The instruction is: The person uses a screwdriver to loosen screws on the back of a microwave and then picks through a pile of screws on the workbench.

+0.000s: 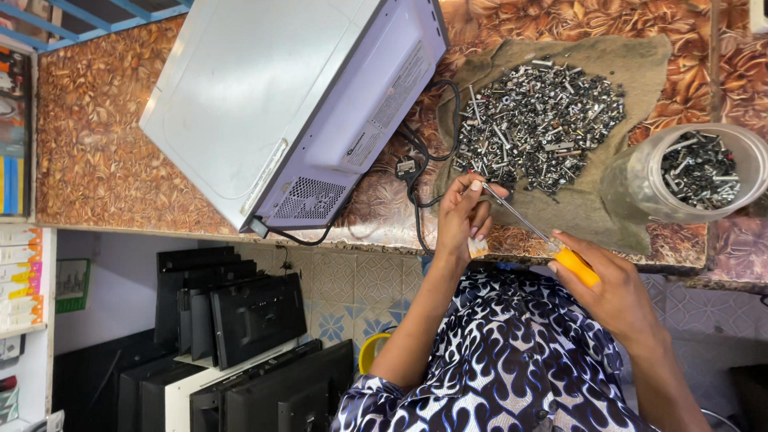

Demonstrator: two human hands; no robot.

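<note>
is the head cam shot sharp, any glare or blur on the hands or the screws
Head view: even daylight, mostly sharp; soft sheen on the grey appliance; screw pile crisp; left hand and right hand on the screwdriver clear, barely blurred; monitors below sit in shade.

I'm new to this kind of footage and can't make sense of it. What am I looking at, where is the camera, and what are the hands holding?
There is one picture, from a camera worn on a person's head, looking down at their own two bare hands; the view appears turned. The right hand grips the yellow handle of a screwdriver. The left hand pinches its fingers around the tool's tip, beside a pile of screws on a brown cloth. Nearby stand a clear jar with more screws and a grey appliance with a black cable, all on a patterned countertop.
</note>
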